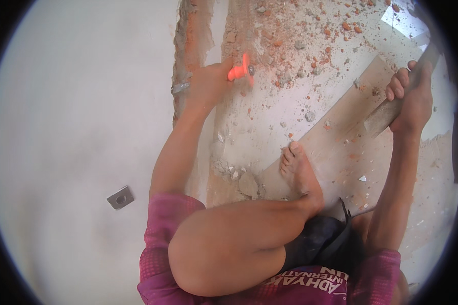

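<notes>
My left hand (208, 87) is closed around a chisel with a bright orange hand guard (245, 68). A dark metal end shows at the middle of the guard; my hand hides the chisel's other end. This hand is against the rough channel (191, 38) cut into the white wall, which bares orange brick. At the far right, my right hand (412, 101) grips a grey-brown wooden bar (381, 118), held tilted. Its broad near end sticks out below my fingers. The bar's far end is blurred near the rim, so I cannot tell what is there.
Brick crumbs and grey mortar lumps (310, 116) lie scattered over the pale floor (262, 109). My bare foot (299, 168) rests among them, beside a brown strip (346, 104). A small rectangular plate (120, 197) with a round opening is on the white wall (76, 127).
</notes>
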Demonstrator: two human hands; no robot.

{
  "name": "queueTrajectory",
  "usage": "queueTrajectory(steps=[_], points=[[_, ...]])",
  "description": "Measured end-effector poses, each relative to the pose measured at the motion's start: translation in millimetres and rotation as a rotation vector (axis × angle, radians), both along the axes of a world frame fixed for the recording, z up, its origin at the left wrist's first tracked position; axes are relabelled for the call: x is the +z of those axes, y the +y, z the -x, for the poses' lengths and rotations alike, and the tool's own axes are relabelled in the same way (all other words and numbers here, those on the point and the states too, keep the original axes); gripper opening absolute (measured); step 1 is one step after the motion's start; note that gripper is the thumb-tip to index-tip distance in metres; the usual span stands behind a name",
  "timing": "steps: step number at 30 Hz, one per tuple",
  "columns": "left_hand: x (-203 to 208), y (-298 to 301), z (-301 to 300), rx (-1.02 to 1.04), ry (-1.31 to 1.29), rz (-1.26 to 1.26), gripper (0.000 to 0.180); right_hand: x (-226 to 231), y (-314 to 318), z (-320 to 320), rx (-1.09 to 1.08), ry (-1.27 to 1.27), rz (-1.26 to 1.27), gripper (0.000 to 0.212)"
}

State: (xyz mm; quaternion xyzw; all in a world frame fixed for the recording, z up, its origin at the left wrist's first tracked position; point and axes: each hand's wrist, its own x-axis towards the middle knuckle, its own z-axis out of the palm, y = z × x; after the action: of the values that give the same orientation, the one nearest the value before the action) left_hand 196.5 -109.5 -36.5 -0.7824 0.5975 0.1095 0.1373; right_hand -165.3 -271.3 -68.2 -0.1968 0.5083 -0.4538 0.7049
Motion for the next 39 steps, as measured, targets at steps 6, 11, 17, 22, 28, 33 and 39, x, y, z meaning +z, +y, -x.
queueTrajectory(steps=[6,11,17,22,28,33,39], points=[[6.8,-3.1,2.6,0.056,-0.026,0.068,0.015,22.6,45.3,-31.7,-0.231,-0.195,-0.067,0.037],[7.3,-7.1,-4.6,-0.013,0.025,0.279,0.013,-3.6,152.3,-105.1,0.714,0.057,-0.009,0.037],[8.5,4.3,-6.8,-0.038,0.014,0.258,0.013,26.3,101.0,-85.2,0.308,-0.08,-0.104,0.042],[13.0,-2.0,-7.1,-0.053,0.063,0.326,0.013,31.7,93.9,-84.6,-0.025,-0.094,0.033,0.039],[6.8,-3.4,-11.7,-0.026,0.035,0.341,0.014,2.6,141.5,-116.4,0.693,0.015,-0.066,0.04],[13.0,-0.6,-18.7,0.016,0.084,0.434,0.017,42.2,45.4,-64.1,0.015,-0.178,-0.033,0.042],[19.9,-8.5,-11.6,0.054,0.126,0.462,0.017,-4.6,111.1,-96.6,0.159,0.262,0.491,0.03]])
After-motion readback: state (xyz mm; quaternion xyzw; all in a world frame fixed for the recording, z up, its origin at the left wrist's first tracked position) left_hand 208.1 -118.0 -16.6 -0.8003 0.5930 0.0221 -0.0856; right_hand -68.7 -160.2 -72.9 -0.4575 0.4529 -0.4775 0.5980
